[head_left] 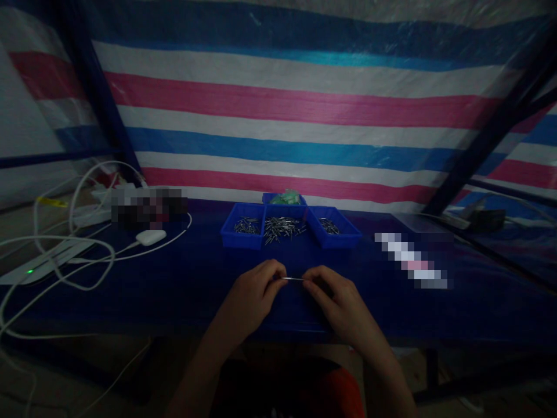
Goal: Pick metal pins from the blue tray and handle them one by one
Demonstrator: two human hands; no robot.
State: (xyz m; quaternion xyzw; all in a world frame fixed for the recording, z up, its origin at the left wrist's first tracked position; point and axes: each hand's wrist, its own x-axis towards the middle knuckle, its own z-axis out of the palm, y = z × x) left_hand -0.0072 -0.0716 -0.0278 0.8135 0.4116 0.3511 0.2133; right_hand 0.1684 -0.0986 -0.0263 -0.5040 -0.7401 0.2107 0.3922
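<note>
A slim metal piece point(295, 279) lay level between the two hands, above the near part of the blue table point(195, 290); with that piece as the clock's centre and twelve pointing away from the person, the left hand point(252, 293) was at nine and the right hand point(339, 293) at three. Doing this step well seemed to call for a light pinch close to each end, with both grips in one line, so that any pull or twist ran along the piece and did not bend it. Slow, equal pressure looked wiser than force, since so thin a thing could easily have slipped or sprung loose, and the dim light made a bare middle useful for watching it. Each hand was closed on its end between thumb and forefinger, the other fingers curled in; how hard they pressed could not be told. The left forearm came in from between seven and eight, the right from between four and five, the wrists low. The loose metal pieces point(282, 228) lay near twelve, between a blue tray point(241, 242) at ten to eleven and another blue tray point(339, 241) at one to two.
</note>
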